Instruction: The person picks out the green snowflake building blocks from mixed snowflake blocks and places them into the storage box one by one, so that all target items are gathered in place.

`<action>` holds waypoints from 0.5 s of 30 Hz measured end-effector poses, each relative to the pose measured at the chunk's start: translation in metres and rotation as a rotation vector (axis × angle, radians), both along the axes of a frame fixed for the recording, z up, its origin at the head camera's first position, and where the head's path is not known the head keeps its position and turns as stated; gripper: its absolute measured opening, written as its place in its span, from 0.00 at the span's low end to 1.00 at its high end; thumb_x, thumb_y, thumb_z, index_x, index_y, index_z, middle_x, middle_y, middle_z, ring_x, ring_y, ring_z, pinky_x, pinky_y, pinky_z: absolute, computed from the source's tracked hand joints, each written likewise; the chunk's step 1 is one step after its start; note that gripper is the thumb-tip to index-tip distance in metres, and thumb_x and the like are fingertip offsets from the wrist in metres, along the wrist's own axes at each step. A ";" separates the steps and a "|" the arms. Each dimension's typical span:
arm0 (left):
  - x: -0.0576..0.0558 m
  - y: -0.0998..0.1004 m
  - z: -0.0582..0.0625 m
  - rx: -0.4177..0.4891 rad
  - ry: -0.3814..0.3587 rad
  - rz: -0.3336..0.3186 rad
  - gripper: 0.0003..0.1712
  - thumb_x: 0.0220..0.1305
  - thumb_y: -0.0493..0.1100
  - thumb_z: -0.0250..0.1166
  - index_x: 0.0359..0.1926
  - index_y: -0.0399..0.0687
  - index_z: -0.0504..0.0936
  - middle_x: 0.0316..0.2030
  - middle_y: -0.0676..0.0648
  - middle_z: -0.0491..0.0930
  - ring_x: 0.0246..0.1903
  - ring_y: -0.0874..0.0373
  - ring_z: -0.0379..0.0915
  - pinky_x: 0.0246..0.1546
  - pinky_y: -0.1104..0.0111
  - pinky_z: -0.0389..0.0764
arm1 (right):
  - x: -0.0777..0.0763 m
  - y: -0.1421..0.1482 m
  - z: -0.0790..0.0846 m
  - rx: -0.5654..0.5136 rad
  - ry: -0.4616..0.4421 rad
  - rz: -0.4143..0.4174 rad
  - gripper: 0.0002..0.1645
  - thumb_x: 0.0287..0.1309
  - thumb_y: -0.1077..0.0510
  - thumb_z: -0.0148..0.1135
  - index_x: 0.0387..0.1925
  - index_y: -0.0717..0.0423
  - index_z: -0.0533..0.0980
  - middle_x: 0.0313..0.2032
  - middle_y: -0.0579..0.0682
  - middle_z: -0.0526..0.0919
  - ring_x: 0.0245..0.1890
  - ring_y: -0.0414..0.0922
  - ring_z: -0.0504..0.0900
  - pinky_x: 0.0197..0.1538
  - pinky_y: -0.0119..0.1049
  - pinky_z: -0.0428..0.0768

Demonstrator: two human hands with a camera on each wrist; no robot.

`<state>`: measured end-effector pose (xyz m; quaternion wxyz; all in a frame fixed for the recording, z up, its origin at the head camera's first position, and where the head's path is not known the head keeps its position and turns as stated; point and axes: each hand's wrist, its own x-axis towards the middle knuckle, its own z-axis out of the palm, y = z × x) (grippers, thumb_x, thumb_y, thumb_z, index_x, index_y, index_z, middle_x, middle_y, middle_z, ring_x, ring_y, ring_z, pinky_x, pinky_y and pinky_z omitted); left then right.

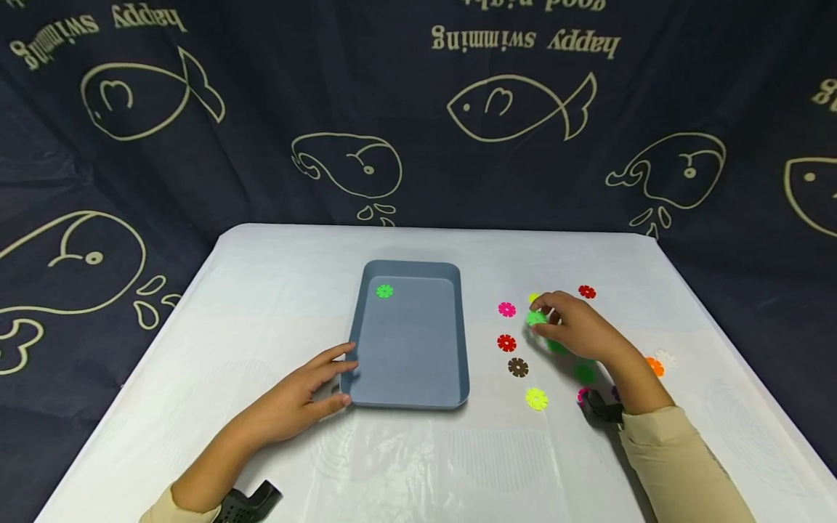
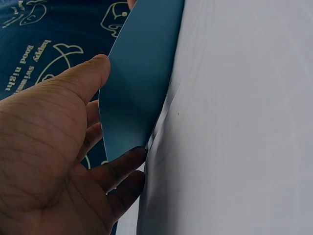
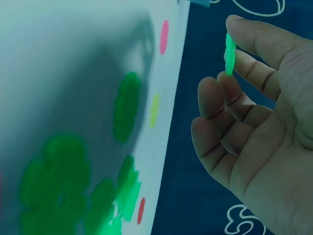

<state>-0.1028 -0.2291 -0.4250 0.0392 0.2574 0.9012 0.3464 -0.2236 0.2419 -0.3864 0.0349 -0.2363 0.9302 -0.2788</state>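
Between thumb and fingertips, my right hand (image 1: 578, 328) pinches a green notched plastic disc (image 1: 536, 318), held above the table. The right wrist view shows that disc (image 3: 230, 55) edge-on. My left hand (image 1: 297, 402) rests against the left side of a blue-grey tray (image 1: 410, 392), fingers fairly straight and spread along its rim. In the left wrist view the fingers touch the tray's outer wall (image 2: 139, 73). One green disc (image 1: 384, 291) lies inside the tray near its far left corner.
Around the right hand lie several discs: pink (image 1: 506, 309), red (image 1: 506, 343), brown (image 1: 518, 367), yellow (image 1: 537, 399), green (image 1: 584, 374), orange (image 1: 655, 367) and white (image 1: 666, 359). Another red disc (image 1: 587, 292) lies farther back. A dark patterned cloth (image 1: 418, 181) hangs behind the white table (image 1: 294, 276).
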 end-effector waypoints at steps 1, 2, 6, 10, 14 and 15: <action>0.000 0.000 0.000 0.001 -0.001 -0.001 0.33 0.69 0.58 0.63 0.70 0.50 0.72 0.75 0.54 0.55 0.71 0.50 0.56 0.61 0.49 0.70 | -0.001 -0.002 0.001 -0.001 0.005 0.001 0.16 0.59 0.61 0.69 0.49 0.58 0.77 0.44 0.53 0.79 0.40 0.49 0.77 0.42 0.44 0.77; 0.000 0.000 0.000 0.002 -0.002 -0.002 0.33 0.69 0.58 0.63 0.70 0.50 0.72 0.75 0.54 0.55 0.71 0.50 0.56 0.61 0.48 0.70 | -0.001 -0.003 0.002 -0.003 0.009 0.001 0.16 0.59 0.61 0.69 0.49 0.58 0.77 0.44 0.52 0.80 0.41 0.49 0.77 0.42 0.44 0.77; -0.001 0.000 0.000 0.005 -0.004 -0.004 0.33 0.69 0.58 0.62 0.69 0.49 0.72 0.75 0.54 0.55 0.71 0.50 0.56 0.61 0.48 0.70 | -0.004 -0.011 0.007 -0.010 0.015 0.011 0.16 0.59 0.62 0.69 0.49 0.58 0.78 0.43 0.51 0.80 0.40 0.48 0.77 0.42 0.44 0.77; 0.000 0.000 0.000 0.001 0.002 -0.005 0.33 0.69 0.58 0.63 0.69 0.49 0.72 0.75 0.54 0.55 0.71 0.50 0.57 0.61 0.48 0.70 | -0.008 -0.020 0.012 -0.011 0.018 0.024 0.16 0.60 0.62 0.68 0.49 0.57 0.78 0.43 0.51 0.80 0.40 0.49 0.77 0.43 0.44 0.77; 0.000 0.000 0.000 0.000 0.007 -0.005 0.33 0.69 0.58 0.63 0.69 0.50 0.72 0.75 0.54 0.55 0.71 0.50 0.57 0.61 0.48 0.70 | -0.012 -0.030 0.016 -0.011 0.022 0.034 0.16 0.59 0.62 0.68 0.49 0.56 0.78 0.43 0.51 0.79 0.41 0.49 0.77 0.43 0.45 0.77; 0.000 0.000 0.000 0.001 0.010 -0.005 0.34 0.69 0.59 0.62 0.69 0.49 0.72 0.75 0.54 0.55 0.70 0.50 0.58 0.61 0.48 0.70 | -0.013 -0.033 0.017 -0.013 0.022 0.039 0.16 0.59 0.62 0.68 0.49 0.56 0.78 0.42 0.51 0.79 0.41 0.49 0.77 0.43 0.45 0.77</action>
